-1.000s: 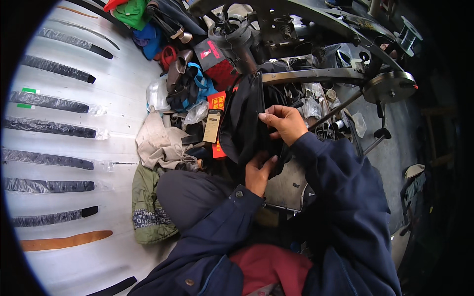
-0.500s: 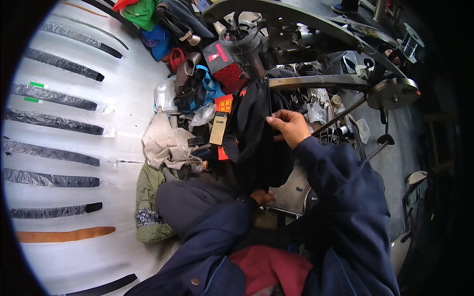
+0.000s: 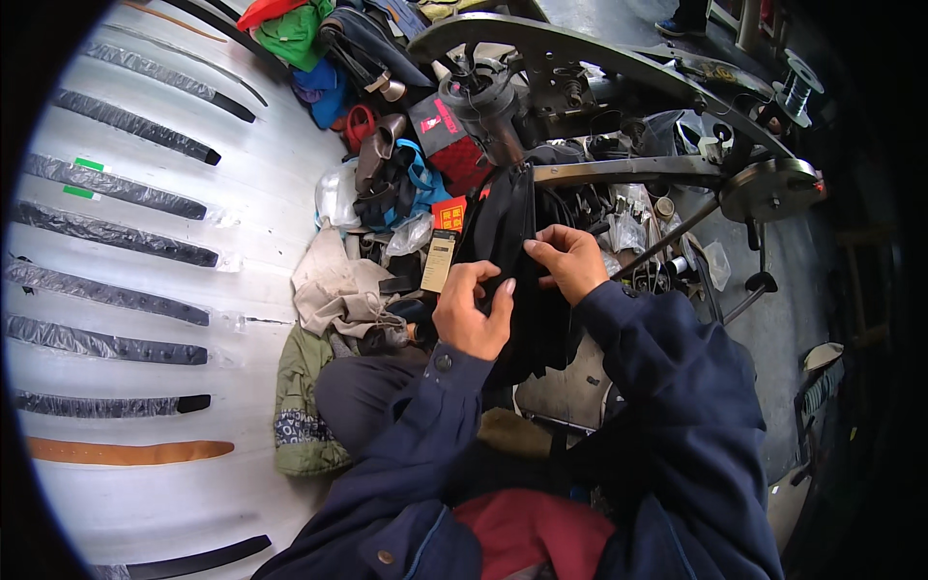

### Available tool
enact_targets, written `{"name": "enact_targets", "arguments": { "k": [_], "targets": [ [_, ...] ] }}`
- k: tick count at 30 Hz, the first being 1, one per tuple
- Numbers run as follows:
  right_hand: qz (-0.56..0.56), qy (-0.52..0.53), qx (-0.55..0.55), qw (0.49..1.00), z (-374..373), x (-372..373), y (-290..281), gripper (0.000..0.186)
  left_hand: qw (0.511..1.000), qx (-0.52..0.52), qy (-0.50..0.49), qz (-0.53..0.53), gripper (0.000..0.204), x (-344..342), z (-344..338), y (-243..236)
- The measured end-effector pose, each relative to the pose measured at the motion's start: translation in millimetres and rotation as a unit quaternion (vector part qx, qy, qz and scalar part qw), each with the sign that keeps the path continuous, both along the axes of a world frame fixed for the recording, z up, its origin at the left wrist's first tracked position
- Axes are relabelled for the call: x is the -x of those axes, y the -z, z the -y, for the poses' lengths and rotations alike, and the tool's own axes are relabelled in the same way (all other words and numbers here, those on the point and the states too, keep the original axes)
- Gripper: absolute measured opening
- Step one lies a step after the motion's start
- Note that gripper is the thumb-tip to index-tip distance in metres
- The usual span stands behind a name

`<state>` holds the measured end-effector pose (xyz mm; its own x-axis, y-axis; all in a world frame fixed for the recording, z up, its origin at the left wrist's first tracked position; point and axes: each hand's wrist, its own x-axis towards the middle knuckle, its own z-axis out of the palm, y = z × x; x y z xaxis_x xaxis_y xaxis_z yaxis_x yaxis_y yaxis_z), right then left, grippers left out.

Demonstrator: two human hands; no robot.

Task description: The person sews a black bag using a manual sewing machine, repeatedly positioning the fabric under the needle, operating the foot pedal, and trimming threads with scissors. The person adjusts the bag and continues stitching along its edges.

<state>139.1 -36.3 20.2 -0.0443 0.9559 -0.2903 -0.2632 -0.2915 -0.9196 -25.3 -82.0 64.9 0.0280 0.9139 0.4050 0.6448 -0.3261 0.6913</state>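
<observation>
A black cloth item [image 3: 507,227] hangs from the arm of a hand-cranked sewing machine [image 3: 628,172], with its top edge under the machine's head. My right hand [image 3: 570,259] pinches the right edge of this cloth between thumb and fingers, just below the metal arm. To the left of it, my left hand [image 3: 474,314] is raised in front of the cloth, thumb and fingers apart. Nothing shows between those fingers. The lower folds of the cloth hang down between my forearms. A tan card-like rectangle [image 3: 440,261] is beside the cloth, above my left hand.
Several belts, many in clear wrap, lie on a white surface at left, including a brown one [image 3: 135,450]. Beige cloth [image 3: 333,280] and a green garment [image 3: 304,406] lie near my knee. The machine's wheel [image 3: 771,188] and a thread spool [image 3: 797,89] stand at right.
My left hand has risen from below the cloth to its left front, and its fingers have spread. My right hand keeps its pinch on the cloth's edge. The view has shifted slightly.
</observation>
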Motion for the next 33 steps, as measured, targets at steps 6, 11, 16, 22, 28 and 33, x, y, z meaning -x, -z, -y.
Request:
{"name": "enact_targets", "arguments": {
  "k": [6,11,16,22,28,33],
  "targets": [
    [0.010,0.019,-0.016,1.000,4,2,-2,0.016,0.999,0.013,-0.001,0.030,0.010,-16,-9,5],
    [0.010,0.017,-0.028,0.999,7,3,-5,0.014,0.995,-0.072,0.033,-0.057,0.011,-16,-6,6],
    [-0.007,0.026,-0.017,0.999,8,1,-3,0.015,0.994,-0.075,0.039,-0.064,0.011,-19,-5,4],
    [0.020,0.018,-0.026,0.999,7,-2,2,0.019,0.995,-0.068,0.040,-0.065,0.011,-19,-3,4],
    [0.035,0.018,-0.025,0.999,8,-2,-1,0.023,0.994,-0.071,0.039,-0.067,0.011,-19,-3,5],
    [0.024,0.011,-0.024,0.999,7,-3,-3,0.022,0.995,-0.061,0.042,-0.067,0.011,-19,-2,6]
  ]
}}
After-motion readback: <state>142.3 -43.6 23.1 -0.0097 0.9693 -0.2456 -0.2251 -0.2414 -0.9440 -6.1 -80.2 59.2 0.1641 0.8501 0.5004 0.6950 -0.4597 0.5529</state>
